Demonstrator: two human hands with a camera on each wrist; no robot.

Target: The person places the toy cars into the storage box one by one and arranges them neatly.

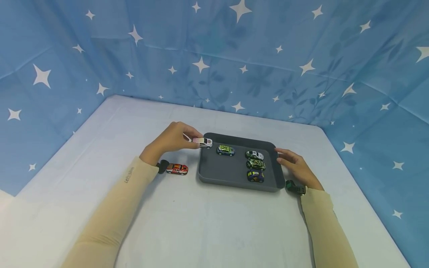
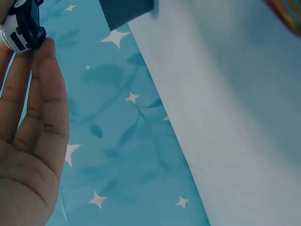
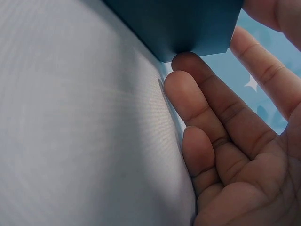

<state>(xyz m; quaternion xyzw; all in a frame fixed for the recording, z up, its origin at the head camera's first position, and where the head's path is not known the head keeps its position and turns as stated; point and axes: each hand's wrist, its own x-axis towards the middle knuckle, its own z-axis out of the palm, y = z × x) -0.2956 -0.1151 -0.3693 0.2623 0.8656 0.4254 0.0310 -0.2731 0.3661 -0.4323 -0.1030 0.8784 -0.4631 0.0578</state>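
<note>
Between thumb and fingers, my left hand pinches a white toy car with a pinkish pattern, held at the left rim of the grey tray. The left wrist view shows only the end of that car at the fingertips. At the tray's right wall, my right hand touches the outside with loosely bent fingers. Inside the tray stand a green-and-blue toy car, a white-and-green one, a dark green one and a dark purple one.
A red-and-orange toy car stands on the white table, left of the tray and close to my left wrist. Behind the table and along its sides hangs a blue cloth with white stars.
</note>
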